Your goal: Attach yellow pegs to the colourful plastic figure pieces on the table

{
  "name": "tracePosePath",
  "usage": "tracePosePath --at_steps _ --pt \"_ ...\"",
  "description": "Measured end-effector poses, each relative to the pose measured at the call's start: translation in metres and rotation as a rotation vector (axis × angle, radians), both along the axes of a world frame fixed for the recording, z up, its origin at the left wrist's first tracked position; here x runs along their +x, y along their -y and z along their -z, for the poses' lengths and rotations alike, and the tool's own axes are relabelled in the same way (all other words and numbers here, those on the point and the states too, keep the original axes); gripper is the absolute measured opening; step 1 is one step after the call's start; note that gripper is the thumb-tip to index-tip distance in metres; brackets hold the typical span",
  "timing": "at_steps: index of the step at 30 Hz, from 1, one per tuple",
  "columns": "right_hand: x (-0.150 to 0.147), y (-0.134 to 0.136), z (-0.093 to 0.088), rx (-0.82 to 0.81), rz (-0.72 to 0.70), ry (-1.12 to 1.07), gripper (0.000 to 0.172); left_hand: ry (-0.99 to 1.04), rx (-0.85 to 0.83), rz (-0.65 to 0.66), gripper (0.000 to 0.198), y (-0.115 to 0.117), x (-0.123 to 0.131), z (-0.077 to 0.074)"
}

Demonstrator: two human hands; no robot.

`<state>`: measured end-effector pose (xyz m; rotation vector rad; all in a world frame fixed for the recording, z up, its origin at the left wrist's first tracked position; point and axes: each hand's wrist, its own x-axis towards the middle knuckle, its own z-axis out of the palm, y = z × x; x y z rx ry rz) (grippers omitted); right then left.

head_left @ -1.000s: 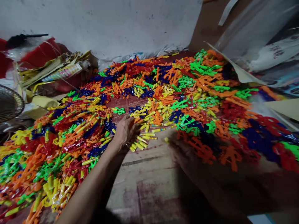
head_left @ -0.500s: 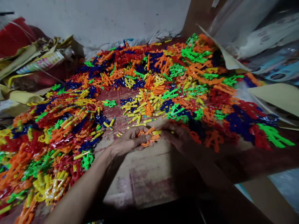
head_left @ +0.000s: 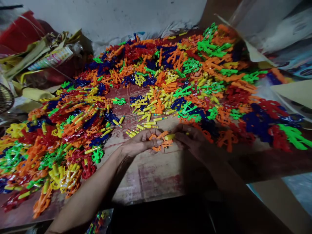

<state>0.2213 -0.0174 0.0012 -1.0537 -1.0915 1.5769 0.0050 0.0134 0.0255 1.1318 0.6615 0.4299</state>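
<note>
My left hand [head_left: 141,142] is closed on an orange plastic toy piece [head_left: 158,145], its thumb pressed across the top. From the right, my right hand [head_left: 188,139] pinches a short yellow stick [head_left: 170,137] whose end meets the orange piece. I cannot tell whether the stick is inside the piece or only against it. Another bit of yellow shows by the right fingers. Just beyond my hands lie loose yellow sticks [head_left: 149,123] with coloured bands at their ends.
Heaps of orange, red, blue, green and yellow plastic pieces [head_left: 73,136] cover the left, back and right of the worn table [head_left: 151,182]. Sacks and a red container [head_left: 21,32] stand at the back left. A fan [head_left: 5,99] shows at the left edge; cardboard sheets [head_left: 294,94] are at right.
The view has shifted, so the table and heaps appear slightly lower at left. Both hands keep their grip on the orange piece and yellow stick, with only slight finger movement.
</note>
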Motion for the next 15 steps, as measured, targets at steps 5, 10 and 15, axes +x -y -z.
tracePosePath --at_steps 5,10,15 --pt "-0.003 0.0 0.007 -0.053 -0.033 -0.03 0.03 0.003 0.003 0.05 0.041 -0.001 0.0 0.003" --pt "-0.01 0.005 0.002 -0.03 0.008 0.01 0.024 0.014 -0.061 0.042 0.037 -0.001 -0.001 0.007" --pt "-0.012 0.01 -0.009 0.21 0.057 0.434 0.016 -0.037 -0.102 0.003 0.043 0.006 0.0 0.015"
